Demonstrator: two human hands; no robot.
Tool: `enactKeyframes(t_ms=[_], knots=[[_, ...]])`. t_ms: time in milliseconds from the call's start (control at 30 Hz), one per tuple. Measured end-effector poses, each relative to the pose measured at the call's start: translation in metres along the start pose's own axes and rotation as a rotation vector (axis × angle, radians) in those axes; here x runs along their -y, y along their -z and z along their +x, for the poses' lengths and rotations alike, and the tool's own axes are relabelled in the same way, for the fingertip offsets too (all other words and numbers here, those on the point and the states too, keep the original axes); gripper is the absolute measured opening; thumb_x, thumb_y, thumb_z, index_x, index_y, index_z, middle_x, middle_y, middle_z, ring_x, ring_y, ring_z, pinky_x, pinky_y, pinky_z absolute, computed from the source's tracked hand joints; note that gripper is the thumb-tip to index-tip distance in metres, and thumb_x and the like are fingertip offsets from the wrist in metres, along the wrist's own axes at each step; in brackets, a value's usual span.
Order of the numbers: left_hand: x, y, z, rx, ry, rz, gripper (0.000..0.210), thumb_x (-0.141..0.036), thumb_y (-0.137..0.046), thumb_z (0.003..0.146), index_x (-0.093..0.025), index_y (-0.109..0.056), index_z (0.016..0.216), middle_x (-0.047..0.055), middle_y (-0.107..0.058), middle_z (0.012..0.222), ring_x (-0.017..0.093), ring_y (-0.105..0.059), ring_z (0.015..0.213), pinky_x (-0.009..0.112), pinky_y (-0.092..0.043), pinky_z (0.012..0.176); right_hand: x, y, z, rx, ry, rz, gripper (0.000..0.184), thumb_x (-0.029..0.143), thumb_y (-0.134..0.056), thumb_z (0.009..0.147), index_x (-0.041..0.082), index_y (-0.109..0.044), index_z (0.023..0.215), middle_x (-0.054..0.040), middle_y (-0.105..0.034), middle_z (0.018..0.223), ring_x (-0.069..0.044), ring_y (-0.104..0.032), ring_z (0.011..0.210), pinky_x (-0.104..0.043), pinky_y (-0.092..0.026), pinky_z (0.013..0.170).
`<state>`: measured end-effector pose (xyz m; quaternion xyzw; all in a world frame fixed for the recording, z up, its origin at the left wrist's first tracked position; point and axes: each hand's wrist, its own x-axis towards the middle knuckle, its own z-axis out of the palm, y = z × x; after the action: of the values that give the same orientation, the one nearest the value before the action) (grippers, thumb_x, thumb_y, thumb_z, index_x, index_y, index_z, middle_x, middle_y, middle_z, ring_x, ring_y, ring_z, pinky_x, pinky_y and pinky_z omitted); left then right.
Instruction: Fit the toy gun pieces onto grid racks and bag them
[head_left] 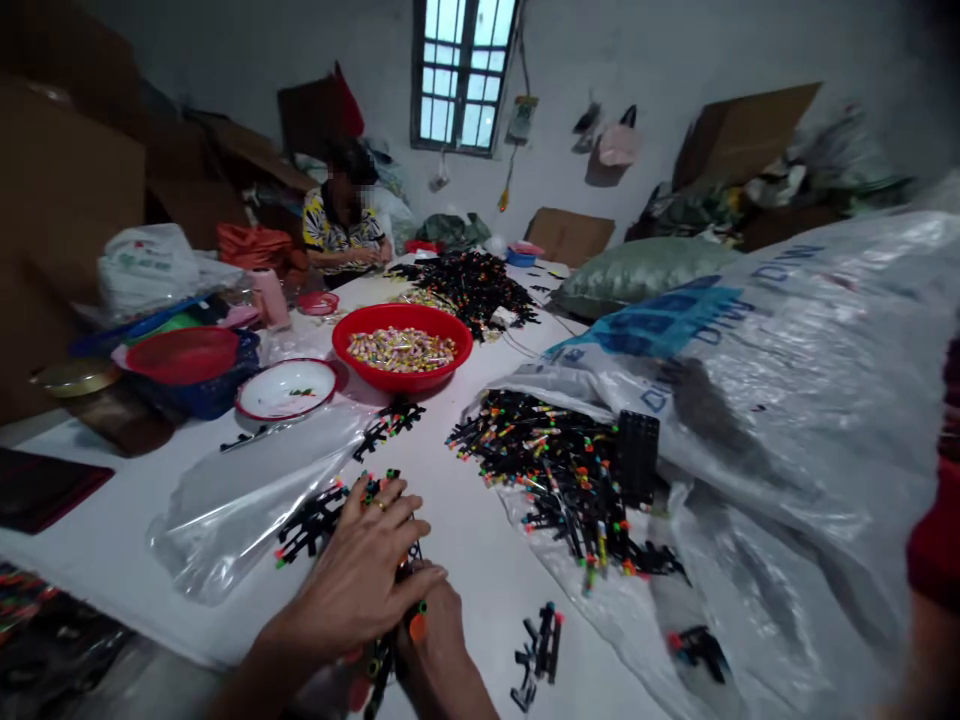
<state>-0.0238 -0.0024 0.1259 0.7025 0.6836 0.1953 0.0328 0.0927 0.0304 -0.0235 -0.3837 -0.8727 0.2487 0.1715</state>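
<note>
Here we are at the lower middle of the frame, where the left hand [367, 575] lies flattened with fingers stretched out, unclenched, over small black pieces [311, 520] with bright tips; the right hand [446, 645] sits just below it, partly covered, with more pieces at its inner side, and whether those fingers are closed on them I cannot tell! The pieces poke out past the left fingertips and to the left of the palm, lying at odd angles, so the tidy way looks to be a broad, light palm, fingers drawn together, the right hand cupped as a backstop; too hard a press could make these knobbly shapes hook on one another or skid out sideways. Now the room: white tabletop [480, 555] shows in a strip right of the fingers, running up towards the red basin [401, 350] at upper centre, and that seems the easiest lane. To the left, a clear plastic bag [255, 500] lies near the pieces and could drag along with them. Right of centre, a spill of similar pieces [555, 460] sits at the big plastic sack [757, 400], its film reaching down towards a loose cluster [536, 650] at lower right. And mind the table edge [120, 597], slanting across the lower left!
</note>
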Motion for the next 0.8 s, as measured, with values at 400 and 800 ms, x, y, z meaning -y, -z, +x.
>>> enactKeyframes(t_ms=[400, 800], knots=[[0.009, 0.003, 0.011, 0.140, -0.003, 0.024, 0.030, -0.030, -0.037, 0.095, -0.025, -0.066, 0.093, 0.000, -0.063, 0.112, 0.025, -0.036, 0.127, 0.054, -0.010, 0.108, 0.010, 0.035, 0.001, 0.125, -0.070, -0.010, 0.018, 0.016, -0.048, 0.083, 0.017, -0.054, 0.100, -0.0056, -0.062, 0.092, -0.018, -0.060, 0.077, -0.025, -0.039, 0.062], [0.020, -0.005, 0.013, 0.062, -0.025, 0.104, 0.025, -0.037, -0.046, 0.087, -0.027, -0.069, 0.087, 0.002, -0.065, 0.110, 0.029, -0.040, 0.126, 0.055, -0.016, 0.106, -0.006, 0.051, 0.014, 0.282, 0.097, 0.139, 0.023, 0.015, -0.049, 0.085, 0.016, -0.059, 0.106, -0.0036, -0.067, 0.090, -0.015, -0.062, 0.077, -0.021, -0.045, 0.064]])
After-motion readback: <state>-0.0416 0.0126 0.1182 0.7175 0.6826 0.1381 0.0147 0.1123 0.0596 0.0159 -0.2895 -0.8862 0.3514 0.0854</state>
